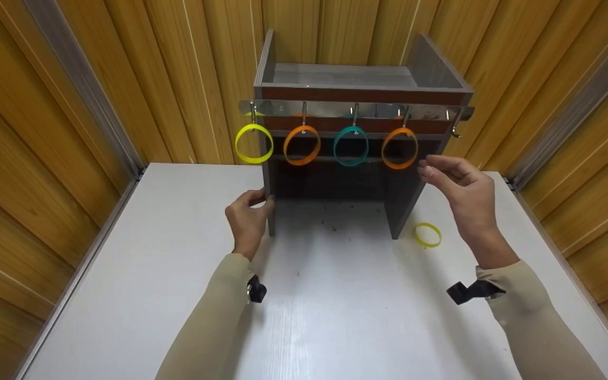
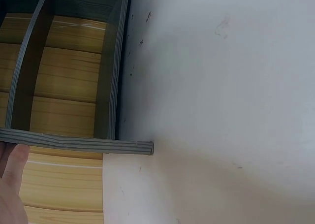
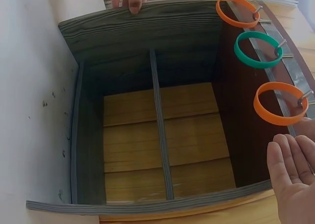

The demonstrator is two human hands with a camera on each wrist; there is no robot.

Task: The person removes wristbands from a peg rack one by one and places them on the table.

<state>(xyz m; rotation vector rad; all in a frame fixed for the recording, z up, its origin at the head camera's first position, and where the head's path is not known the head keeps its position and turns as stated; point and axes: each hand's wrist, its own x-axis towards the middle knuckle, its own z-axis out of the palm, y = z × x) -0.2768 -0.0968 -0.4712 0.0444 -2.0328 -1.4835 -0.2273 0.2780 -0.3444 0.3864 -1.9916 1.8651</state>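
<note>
A grey wooden shelf unit [image 1: 362, 95] stands on the white table. My left hand [image 1: 248, 221] grips the front edge of its left side panel [image 2: 78, 141], the thumb lapping over that edge in the right wrist view. Across the front runs a metal hook rail [image 1: 325, 109]. From its hooks hang a yellow ring band [image 1: 254, 160], an orange band [image 1: 302, 163], a teal band [image 3: 258, 64] and another orange band [image 3: 275, 119]. Just right of the last orange band, my right hand [image 1: 467, 198] is raised with nothing visible between its fingers.
At the rail's right end a hook [image 1: 456, 132] carries no band. Another yellow band [image 1: 430, 245] lies on the white table [image 1: 335, 316], right of the unit's front leg. Small dark specks dot the tabletop under the unit. Wood-look panels [image 1: 188, 79] enclose the back and sides.
</note>
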